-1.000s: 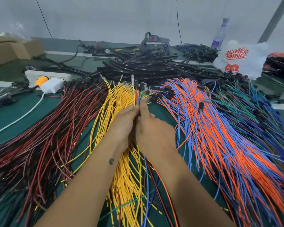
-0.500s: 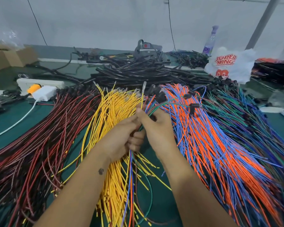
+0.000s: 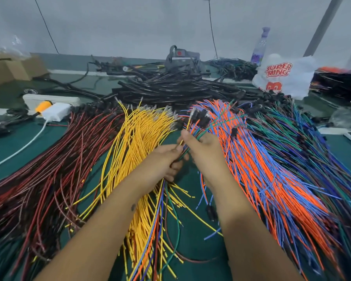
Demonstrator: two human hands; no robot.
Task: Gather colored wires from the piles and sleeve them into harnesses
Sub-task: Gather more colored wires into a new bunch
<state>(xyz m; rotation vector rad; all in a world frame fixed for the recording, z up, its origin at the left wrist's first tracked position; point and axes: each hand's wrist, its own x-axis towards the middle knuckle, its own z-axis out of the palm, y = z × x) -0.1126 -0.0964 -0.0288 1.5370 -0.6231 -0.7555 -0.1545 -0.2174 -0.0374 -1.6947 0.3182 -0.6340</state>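
Head view: yellow wire pile (image 3: 138, 134) fans lengthwise for easy picking, orange-and-blue pile (image 3: 257, 159) right of it. Left hand (image 3: 162, 161) grips the gathered mixed bundle (image 3: 160, 209) over its near end; right hand (image 3: 201, 147) seemingly pinches the bundle's tips, aligning them.

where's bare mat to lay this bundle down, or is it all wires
Bare green mat shows between the forearms, bordered by yellow wires and orange-blue wires; a few strays cross it. More lies far left around the white cable. Elsewhere piles crowd the table.
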